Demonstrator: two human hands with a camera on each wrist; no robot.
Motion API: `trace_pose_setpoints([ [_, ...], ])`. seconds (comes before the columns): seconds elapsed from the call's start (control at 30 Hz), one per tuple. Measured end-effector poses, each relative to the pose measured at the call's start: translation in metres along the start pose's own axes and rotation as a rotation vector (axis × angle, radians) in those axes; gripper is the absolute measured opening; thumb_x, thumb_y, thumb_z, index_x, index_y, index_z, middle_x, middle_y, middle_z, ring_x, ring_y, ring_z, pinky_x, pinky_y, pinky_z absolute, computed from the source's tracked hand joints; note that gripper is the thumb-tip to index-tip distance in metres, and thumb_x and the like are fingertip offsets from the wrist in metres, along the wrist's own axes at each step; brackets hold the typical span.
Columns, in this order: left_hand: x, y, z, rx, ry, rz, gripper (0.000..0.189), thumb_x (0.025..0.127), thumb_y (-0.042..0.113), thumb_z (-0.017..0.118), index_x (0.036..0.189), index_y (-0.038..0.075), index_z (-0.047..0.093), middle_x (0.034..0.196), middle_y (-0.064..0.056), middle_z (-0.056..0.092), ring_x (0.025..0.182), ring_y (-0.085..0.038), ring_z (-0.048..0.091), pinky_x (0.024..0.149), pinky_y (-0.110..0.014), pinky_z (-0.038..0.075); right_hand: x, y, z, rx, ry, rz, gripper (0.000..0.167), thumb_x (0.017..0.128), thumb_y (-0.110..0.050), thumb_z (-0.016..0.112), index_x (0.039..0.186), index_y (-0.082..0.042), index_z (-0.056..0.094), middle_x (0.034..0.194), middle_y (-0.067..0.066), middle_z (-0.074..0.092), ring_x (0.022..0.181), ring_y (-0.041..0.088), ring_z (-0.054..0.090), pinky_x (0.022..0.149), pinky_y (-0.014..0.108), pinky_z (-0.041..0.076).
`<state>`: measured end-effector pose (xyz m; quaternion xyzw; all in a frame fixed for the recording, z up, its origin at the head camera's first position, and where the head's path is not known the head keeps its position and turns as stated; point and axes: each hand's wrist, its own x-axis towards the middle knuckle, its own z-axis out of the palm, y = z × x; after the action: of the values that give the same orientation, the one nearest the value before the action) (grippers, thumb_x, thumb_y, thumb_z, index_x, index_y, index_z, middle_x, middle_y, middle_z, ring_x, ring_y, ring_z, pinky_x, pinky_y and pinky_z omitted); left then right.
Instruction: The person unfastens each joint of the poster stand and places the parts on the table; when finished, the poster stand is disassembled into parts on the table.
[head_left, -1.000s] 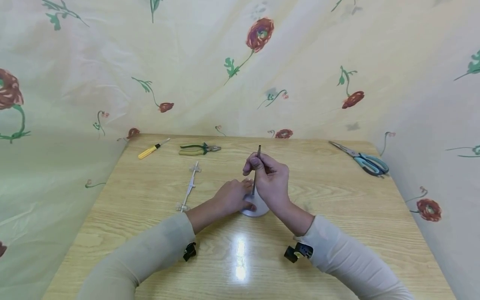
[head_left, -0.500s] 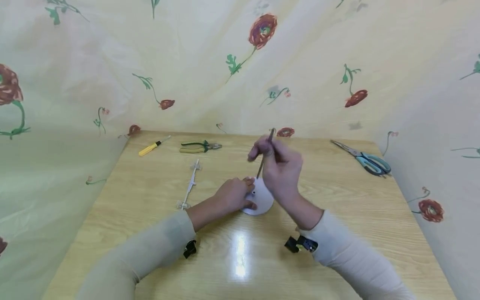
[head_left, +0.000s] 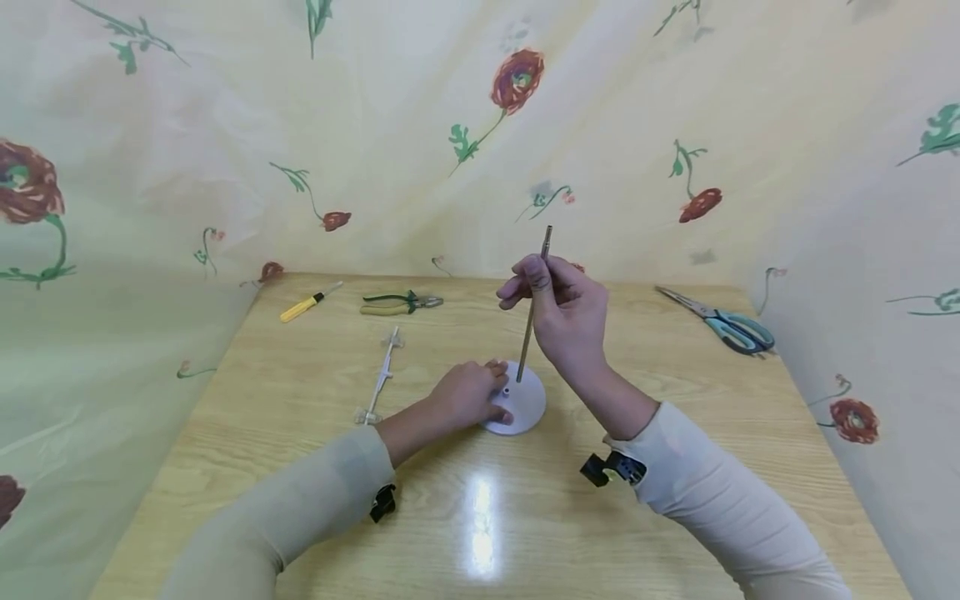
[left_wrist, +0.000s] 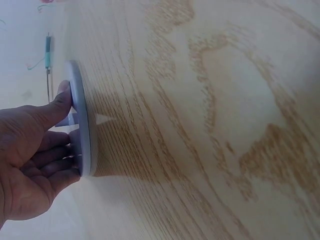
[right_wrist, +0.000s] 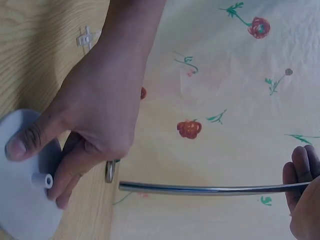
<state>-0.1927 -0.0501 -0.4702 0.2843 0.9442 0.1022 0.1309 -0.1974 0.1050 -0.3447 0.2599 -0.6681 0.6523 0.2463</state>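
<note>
A round white base (head_left: 528, 404) with a short hollow peg (right_wrist: 44, 180) lies flat on the table. My left hand (head_left: 468, 393) holds it: in the right wrist view the thumb (right_wrist: 30, 142) rests on its top and bent fingers lie beside the peg. My right hand (head_left: 573, 312) pinches a slim metal tube (head_left: 528, 333) between thumb and fingers, raised over the base. The tube stands tilted, its narrower end up. Its lower end is apart from the peg in the right wrist view.
Left of the base lies a thin white rod (head_left: 385, 367) with clear plastic pieces at its ends. Farther back are a yellow screwdriver (head_left: 303, 307) and pliers (head_left: 393, 303). Blue-handled scissors (head_left: 731, 327) lie at the back right. A flowered cloth (head_left: 420, 125) hangs behind the table.
My right hand has lifted the metal tube off the peg and moved up and right, baring the peg and more of the base. My left hand stays on the base.
</note>
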Motion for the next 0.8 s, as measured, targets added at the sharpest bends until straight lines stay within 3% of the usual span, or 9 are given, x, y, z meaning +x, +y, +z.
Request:
trace_pose_setpoints([
  [0.23, 0.000, 0.001, 0.002, 0.007, 0.009, -0.001, 0.075, 0.094, 0.053, 0.085, 0.153, 0.010, 0.065, 0.167, -0.011, 0.053, 0.152, -0.036, 0.057, 0.122, -0.046, 0.053, 0.003, 0.003, -0.008, -0.032, -0.043, 0.130, 0.031, 0.116, -0.012, 0.058, 0.104, 0.011, 0.075, 0.082, 0.028, 0.078, 0.068, 0.012, 0.080, 0.071, 0.034, 0.069],
  [0.5, 0.000, 0.002, 0.002, 0.031, 0.004, -0.002, 0.075, 0.094, 0.056, 0.084, 0.152, 0.011, 0.066, 0.167, -0.011, 0.055, 0.148, -0.038, 0.061, 0.119, -0.045, 0.055, 0.012, 0.007, -0.025, 0.046, -0.103, 0.465, 0.037, 0.115, -0.029, 0.059, 0.113, 0.004, 0.074, 0.086, 0.003, 0.083, 0.075, 0.015, 0.083, 0.081, 0.037, 0.070],
  [0.63, 0.000, 0.002, 0.001, 0.032, -0.003, -0.002, 0.075, 0.095, 0.056, 0.083, 0.153, 0.011, 0.066, 0.168, -0.011, 0.053, 0.149, -0.038, 0.060, 0.121, -0.046, 0.054, 0.018, 0.011, -0.034, 0.087, -0.108, 0.596, 0.034, 0.115, -0.031, 0.059, 0.115, 0.000, 0.071, 0.088, 0.003, 0.084, 0.077, 0.017, 0.084, 0.080, 0.039, 0.070],
  [0.8, -0.001, 0.003, 0.000, 0.030, -0.015, -0.010, 0.076, 0.096, 0.056, 0.082, 0.155, 0.012, 0.063, 0.169, -0.010, 0.051, 0.151, -0.038, 0.058, 0.123, -0.045, 0.052, 0.021, 0.018, -0.042, 0.087, -0.109, 0.692, 0.035, 0.115, -0.034, 0.058, 0.116, -0.001, 0.068, 0.089, 0.003, 0.084, 0.080, 0.019, 0.085, 0.082, 0.043, 0.070],
])
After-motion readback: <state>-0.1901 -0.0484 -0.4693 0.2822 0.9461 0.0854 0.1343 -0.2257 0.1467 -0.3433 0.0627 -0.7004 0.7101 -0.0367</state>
